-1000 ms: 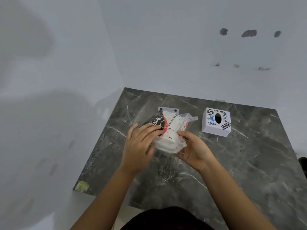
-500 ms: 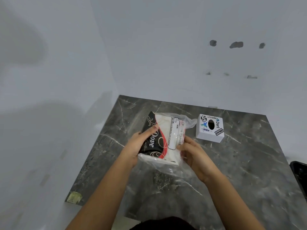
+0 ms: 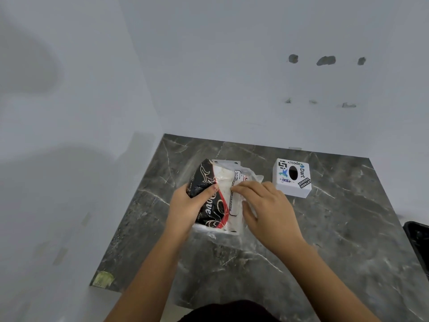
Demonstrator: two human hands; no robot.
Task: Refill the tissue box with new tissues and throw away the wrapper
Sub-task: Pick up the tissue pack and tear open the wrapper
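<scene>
You are holding the tissue pack [image 3: 217,198] over the grey marble table [image 3: 336,240], near the centre of the head view. Your left hand [image 3: 186,205] is clamping the pack at its 9 o'clock side, thumb pressing on the black printed part of the wrapper [image 3: 251,178]. Your right hand [image 3: 269,211] is lying over the 3 o'clock side of the pack, fingertips [image 3: 236,188] bearing on the clear film beside the white label; whether they are pinching the film or only pressing on it cannot be told from this view.

The tissue box [image 3: 293,177], white and covered with stickers, is standing at 2 o'clock from the pack, apart from it and untouched. Its oval slot is showing dark, with no tissue protruding. A white plate with small holes [image 3: 226,162] is lying partly hidden behind the pack at 12 o'clock; it may be the box's base, but this cannot be confirmed. A dark container [image 3: 417,245], possibly a bin, is showing at the 3 o'clock edge of the view.

Progress, as judged: you are working at the opening stage. The film is looking loose and crumpled at the far end, yet the tissues are sitting inside it. Remaining steps:
1. Free the tissues from the wrapper.
2. Load them into the box and close it.
3. Discard the wrapper.
</scene>
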